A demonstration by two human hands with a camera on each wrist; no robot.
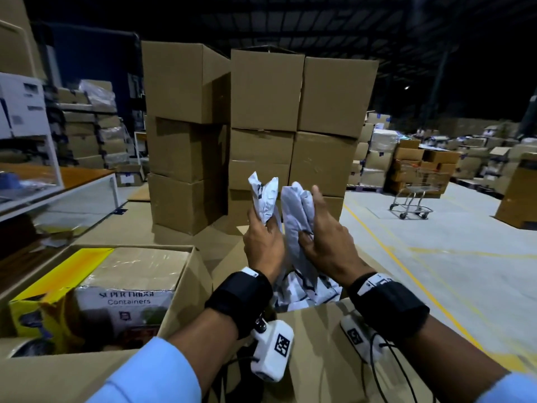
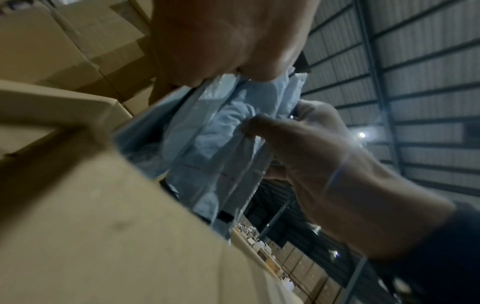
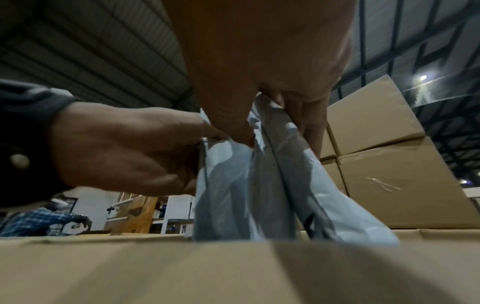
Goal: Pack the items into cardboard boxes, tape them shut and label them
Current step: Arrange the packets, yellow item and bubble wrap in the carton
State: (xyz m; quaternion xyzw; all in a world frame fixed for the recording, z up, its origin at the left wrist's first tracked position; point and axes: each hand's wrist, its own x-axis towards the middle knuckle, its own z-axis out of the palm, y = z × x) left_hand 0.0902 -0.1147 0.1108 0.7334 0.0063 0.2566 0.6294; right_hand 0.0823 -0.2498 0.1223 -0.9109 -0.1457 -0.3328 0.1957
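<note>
In the head view both hands are raised over an open cardboard box (image 1: pixel 316 333) in front of me. My left hand (image 1: pixel 263 228) grips a crumpled grey-white poly mailer packet (image 1: pixel 266 196), held upright. My right hand (image 1: pixel 308 229) grips a second, longer mailer packet (image 1: pixel 296 216) right beside it, and the two packets nearly touch. More mailer packets (image 1: pixel 311 289) lie inside the box below the hands. The left wrist view shows my left hand (image 2: pixel 221 51) on the pale packets (image 2: pixel 228 131). In the right wrist view my right hand (image 3: pixel 262 67) pinches the packets (image 3: pixel 288 176).
To the left is a second open box (image 1: pixel 186 274) with a "Containers" carton (image 1: pixel 128 301) and a yellow pack (image 1: pixel 43 312). Tall stacks of brown boxes (image 1: pixel 264 112) rise just beyond. A shopping cart (image 1: pixel 415 193) is on the floor at right. A person in a checked shirt (image 3: pixel 39 222) is far off.
</note>
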